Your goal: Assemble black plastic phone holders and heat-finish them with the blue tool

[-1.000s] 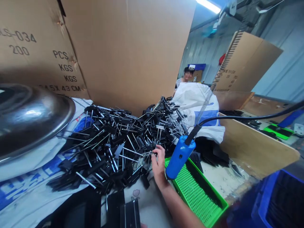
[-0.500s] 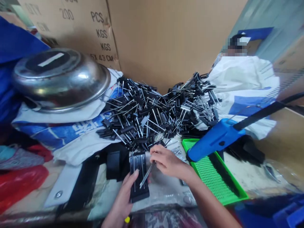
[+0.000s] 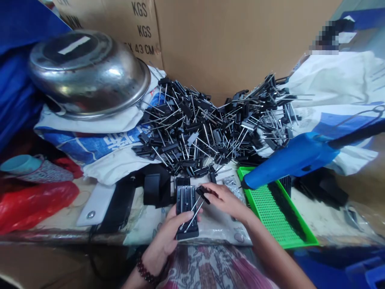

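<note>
My left hand (image 3: 173,224) is wrapped round a black grooved tray (image 3: 187,200), with the thumb over its lower half. Thin metal rods lie lengthwise in the tray. My right hand (image 3: 221,197) pinches a black block (image 3: 203,193) fitted with two metal rods, which slant down to the left across the tray toward my left thumb. Behind both hands is a large heap of black blocks with rods (image 3: 207,132).
A blue power screwdriver (image 3: 282,160) hangs over a green basket (image 3: 288,237) at the right. An upturned metal bowl (image 3: 90,80) sits on sacks at the left. A cardboard box (image 3: 240,40) stands behind; a person is partly visible at upper right.
The view has shifted down and right. My right hand held loose-looking rods before; now a black block with rods shows in its fingers. The tray has tilted more upright in my left hand.
</note>
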The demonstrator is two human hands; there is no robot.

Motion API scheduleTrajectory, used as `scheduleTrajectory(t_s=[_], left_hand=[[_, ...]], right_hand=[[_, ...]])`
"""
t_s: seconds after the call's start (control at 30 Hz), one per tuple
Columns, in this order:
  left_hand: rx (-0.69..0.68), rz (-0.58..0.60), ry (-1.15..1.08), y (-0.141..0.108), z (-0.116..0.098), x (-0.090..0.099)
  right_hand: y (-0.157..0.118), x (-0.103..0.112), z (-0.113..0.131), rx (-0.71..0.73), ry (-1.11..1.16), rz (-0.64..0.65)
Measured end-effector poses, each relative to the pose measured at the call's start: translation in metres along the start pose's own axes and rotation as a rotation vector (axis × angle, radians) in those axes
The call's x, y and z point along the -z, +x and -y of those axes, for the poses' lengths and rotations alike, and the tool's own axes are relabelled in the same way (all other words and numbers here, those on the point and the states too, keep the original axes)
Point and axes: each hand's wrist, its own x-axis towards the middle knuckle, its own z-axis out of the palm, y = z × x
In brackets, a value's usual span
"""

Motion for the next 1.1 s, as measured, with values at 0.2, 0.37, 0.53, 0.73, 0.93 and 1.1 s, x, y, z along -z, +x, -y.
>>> scheduleTrajectory(t_s=[0.2, 0.37, 0.53, 0.73, 0.93, 1.1], left_hand=[[0.061, 0.12, 0.002, 0.004, 0.004, 0.003], [0.104, 0.168, 0.026, 0.008, 0.012, 0.005], [0.116, 0.243, 0.012, 0.012, 0.015, 0.005], [0.161, 0.323, -0.002, 0.02, 0.018, 0.006], [0.187, 0.285, 0.07, 0.024, 0.018, 0.002], [0.189, 0.312, 0.104, 0.024, 0.016, 0.001]], right_hand=[[0.0, 0.018, 0.007, 0.037, 0.038, -0.022], [0.005, 0.027, 0.014, 0.085, -0.037, 0.035], [0.005, 0.026, 0.014, 0.123, -0.096, 0.058], [0.004, 0.027, 0.013, 0.117, -0.088, 0.142], [0.002, 0.025, 0.011, 0.102, -0.119, 0.227], [0.001, 0.026, 0.011, 0.123, -0.152, 0.274]])
